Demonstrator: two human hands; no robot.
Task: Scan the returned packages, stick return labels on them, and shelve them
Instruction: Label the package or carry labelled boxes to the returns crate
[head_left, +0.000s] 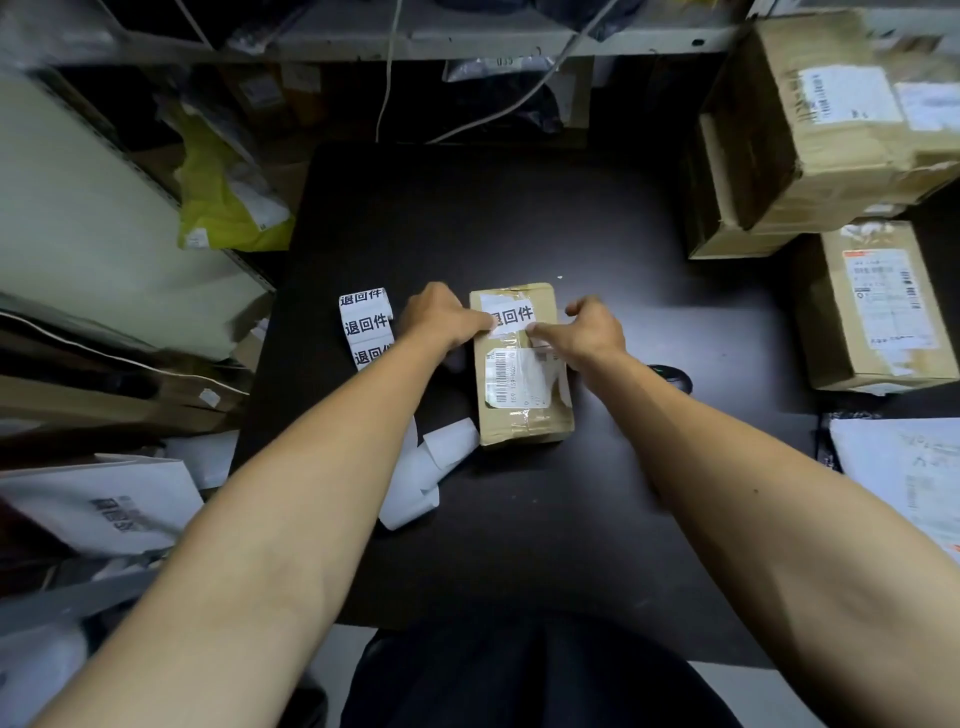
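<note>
The box (522, 364) lies flat in the middle of the dark worktop (519, 218). Both hands are on its far end: the left hand (441, 317) and the right hand (592, 327) each pinch one side of the return label (511, 316) and press it on the tape. If one side goes down first, the label may wrinkle or sit crooked. It may also hold badly on the glossy tape. The label strip (366, 327) lies just left of the box.
</note>
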